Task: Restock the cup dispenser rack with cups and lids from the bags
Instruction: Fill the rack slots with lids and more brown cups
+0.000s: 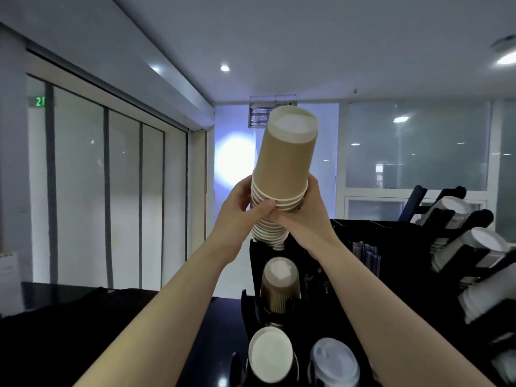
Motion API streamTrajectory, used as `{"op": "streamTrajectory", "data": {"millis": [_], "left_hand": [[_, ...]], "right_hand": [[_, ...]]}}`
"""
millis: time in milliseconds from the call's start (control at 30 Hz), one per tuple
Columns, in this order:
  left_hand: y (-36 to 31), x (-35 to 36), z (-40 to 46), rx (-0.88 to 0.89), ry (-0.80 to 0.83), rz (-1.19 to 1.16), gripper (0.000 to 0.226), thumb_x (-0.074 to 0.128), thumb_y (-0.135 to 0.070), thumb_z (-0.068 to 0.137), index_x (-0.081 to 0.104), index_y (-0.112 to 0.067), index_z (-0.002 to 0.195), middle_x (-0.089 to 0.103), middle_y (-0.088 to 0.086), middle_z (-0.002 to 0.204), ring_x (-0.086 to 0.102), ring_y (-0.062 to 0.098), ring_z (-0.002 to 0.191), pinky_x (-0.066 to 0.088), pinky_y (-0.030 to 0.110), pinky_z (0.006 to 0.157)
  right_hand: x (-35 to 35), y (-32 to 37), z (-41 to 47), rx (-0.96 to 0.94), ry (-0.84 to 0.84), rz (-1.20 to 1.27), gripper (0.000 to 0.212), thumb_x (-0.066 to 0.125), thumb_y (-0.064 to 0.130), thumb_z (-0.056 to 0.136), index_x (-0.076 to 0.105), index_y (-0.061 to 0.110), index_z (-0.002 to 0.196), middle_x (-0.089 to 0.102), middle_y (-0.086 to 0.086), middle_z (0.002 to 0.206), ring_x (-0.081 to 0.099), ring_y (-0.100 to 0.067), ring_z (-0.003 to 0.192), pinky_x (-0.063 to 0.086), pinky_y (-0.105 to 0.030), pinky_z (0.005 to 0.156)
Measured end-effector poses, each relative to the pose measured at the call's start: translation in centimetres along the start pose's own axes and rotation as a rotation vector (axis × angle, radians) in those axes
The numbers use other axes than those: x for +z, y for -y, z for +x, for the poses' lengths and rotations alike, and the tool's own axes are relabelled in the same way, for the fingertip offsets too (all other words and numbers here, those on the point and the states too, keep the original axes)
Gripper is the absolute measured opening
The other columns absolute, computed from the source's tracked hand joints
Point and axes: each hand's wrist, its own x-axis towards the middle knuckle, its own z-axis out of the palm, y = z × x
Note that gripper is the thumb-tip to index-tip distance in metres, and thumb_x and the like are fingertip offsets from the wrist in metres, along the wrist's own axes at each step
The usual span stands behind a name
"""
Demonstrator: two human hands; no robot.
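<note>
Both hands point(245, 210) lift cup stack point(284, 163) above rack point(257, 263).

Both bare forearms reach up and forward, meeting at chest height. The left hand point(240, 210) curls its grip inward, thumb pressed across the front. The right hand point(310, 216) wraps from the opposite side, fingers curled.

We've got a stack of tan paper cups point(284, 163) nested upside down, white rims bunched at the bottom, tilted a bit right, its lower end dipping into the top slot of the black rack point(258, 277). Below sit more cups point(280, 286) and a clear lid stack point(333, 361).
</note>
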Motion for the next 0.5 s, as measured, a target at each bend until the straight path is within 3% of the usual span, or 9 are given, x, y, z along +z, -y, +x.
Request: {"op": "streamTrajectory", "data": {"millis": [200,333,433,500], "left_hand": [[-1.4,0.0,-1.6,0.06,0.053,0.001,0.061,0.068,-0.033,0.081,0.046,-0.028,0.139,0.057,-0.008,0.135,0.048,0.011,0.129,0.04,0.033,0.106],[-3.1,0.3,-1.9,0.101,0.073,-0.035,0.044,0.047,-0.034,0.097,0.046,-0.025,0.14,0.053,-0.006,0.14,0.047,0.011,0.13,0.042,0.021,0.101],[-3.9,0.2,-2.0,0.046,-0.087,-0.092,0.043,0.043,-0.028,0.098,0.044,-0.023,0.141,0.048,-0.006,0.143,0.046,0.005,0.129,0.039,0.027,0.107],[-4.3,0.0,-2.9,-0.025,-0.258,-0.029,0.047,0.053,-0.024,0.096,0.042,-0.03,0.14,0.04,-0.009,0.149,0.042,0.0,0.128,0.035,0.02,0.102]], "right_hand": [[0.2,2.1,-1.3,-0.041,-0.031,0.0,0.09,0.09,0.032,0.049,0.042,0.031,0.126,0.064,0.012,0.115,0.064,-0.006,0.103,0.056,-0.036,0.086],[0.5,4.2,-2.0,-0.077,-0.079,0.001,0.089,0.088,0.038,0.047,0.045,0.03,0.123,0.062,0.018,0.112,0.061,0.004,0.101,0.05,-0.014,0.076],[0.4,5.6,-2.4,-0.096,-0.101,0.032,0.082,0.088,0.036,0.048,0.045,0.032,0.118,0.063,0.019,0.11,0.061,0.004,0.102,0.048,-0.013,0.078],[0.2,5.9,-2.8,-0.073,-0.1,0.104,0.083,0.089,0.024,0.055,0.045,0.026,0.125,0.063,0.012,0.117,0.062,-0.005,0.108,0.052,-0.025,0.087]]}}
